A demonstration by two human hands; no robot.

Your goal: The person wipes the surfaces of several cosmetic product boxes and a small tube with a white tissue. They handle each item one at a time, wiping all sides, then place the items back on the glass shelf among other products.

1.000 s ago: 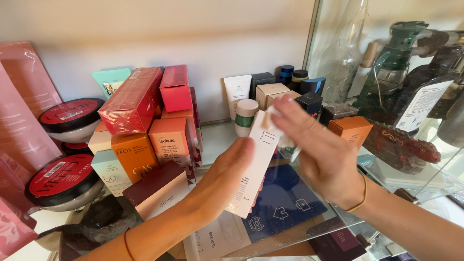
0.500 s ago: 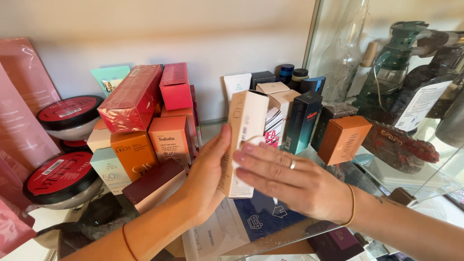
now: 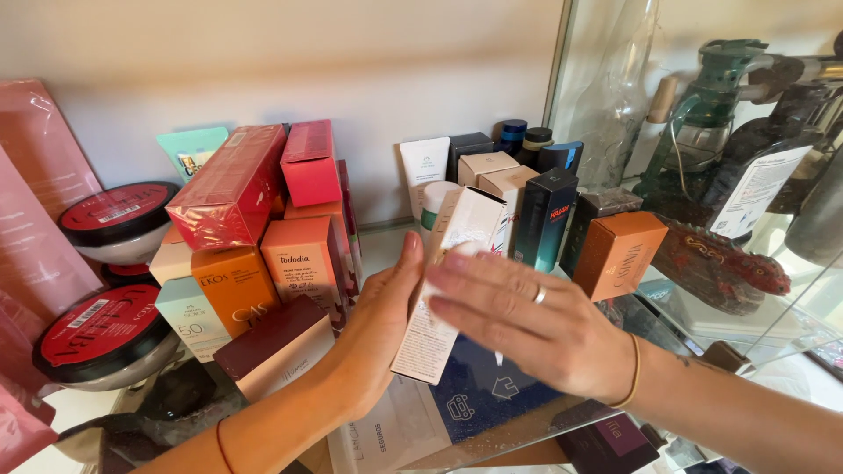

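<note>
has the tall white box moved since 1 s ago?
Yes. The tall white box, between the left hand and right hand, went from tilted to more upright, closer to the black box behind.

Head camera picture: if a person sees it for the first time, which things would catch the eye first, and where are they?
At the centre, the left hand and the right hand press flat on either side of a tall white cardboard box, tilted above the glass shelf. To the left rises a stack of red and orange cartons topped by a shiny red wrapped box. At the far left sit two round jars with red lids.
</note>
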